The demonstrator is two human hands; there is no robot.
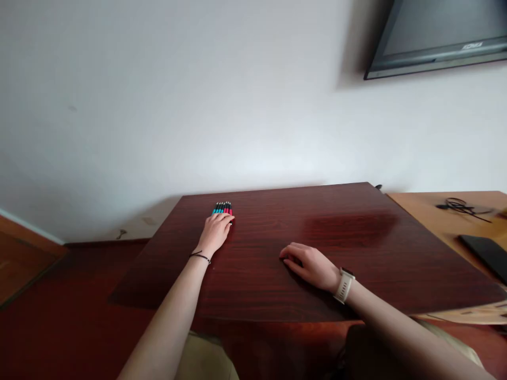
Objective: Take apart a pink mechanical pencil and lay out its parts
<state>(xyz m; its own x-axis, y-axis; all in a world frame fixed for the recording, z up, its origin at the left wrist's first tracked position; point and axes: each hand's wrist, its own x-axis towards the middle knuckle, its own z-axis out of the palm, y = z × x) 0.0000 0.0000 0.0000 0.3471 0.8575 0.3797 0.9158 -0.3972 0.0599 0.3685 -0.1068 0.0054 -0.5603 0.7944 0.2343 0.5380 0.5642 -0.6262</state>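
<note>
White wall fills most of the view, with the corner of a dark wall screen (439, 37) at the upper right and a dark reddish tabletop (348, 248) below it. Near the far left edge of that tabletop lies a small bundle of pens (222, 208), side by side, with teal and red barrels and black ends.

The left hand (214, 232) is stretched out flat, its fingers (227, 219) loosely spread and just touching the near end of the pens; nothing is gripped. The right hand (311, 264), with a pale watch (344, 285) at the wrist, rests palm down near the middle of the tabletop, well apart from the pens, fingers relaxed and closed on nothing.

Judging from this, the work is at its very start: the pens are reached but not lifted or separated.

No box, cup or case shows on the tabletop. On the lighter side desk (431, 211) to the right lie a tangled black cable (461, 206) and a flat dark object (485, 253).
</note>
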